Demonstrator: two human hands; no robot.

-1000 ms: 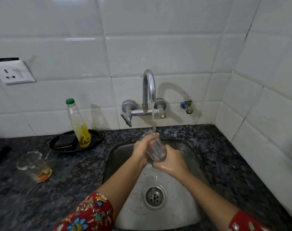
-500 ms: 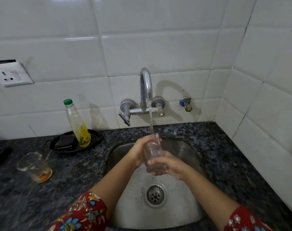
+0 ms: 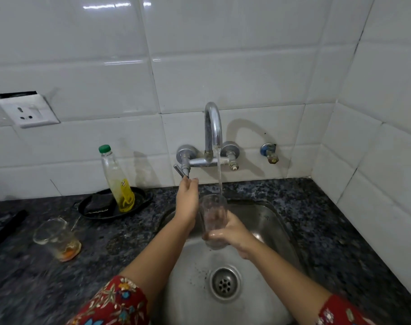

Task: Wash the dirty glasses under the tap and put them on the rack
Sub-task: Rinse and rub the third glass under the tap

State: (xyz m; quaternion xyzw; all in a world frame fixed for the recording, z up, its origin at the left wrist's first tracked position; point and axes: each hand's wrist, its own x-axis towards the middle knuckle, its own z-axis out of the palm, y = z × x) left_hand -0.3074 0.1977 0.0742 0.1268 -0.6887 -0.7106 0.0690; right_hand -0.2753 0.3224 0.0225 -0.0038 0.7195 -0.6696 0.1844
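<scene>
A clear glass stands upright over the steel sink, and my right hand grips its lower part. Water runs from the chrome tap into the glass's open mouth. My left hand is off the glass and stretched up, its fingertips at the tap's left lever handle. A second glass with orange residue at the bottom stands on the dark granite counter at the left. No rack is in view.
A bottle with a green cap and yellow liquid stands on a black dish with a dark scrub pad. A wall socket sits at the left. A small valve is right of the tap. White tiled walls close the back and right.
My left hand has let go of the glass and reached up to the tap's left lever. My right hand now holds the glass upright alone under the stream.
</scene>
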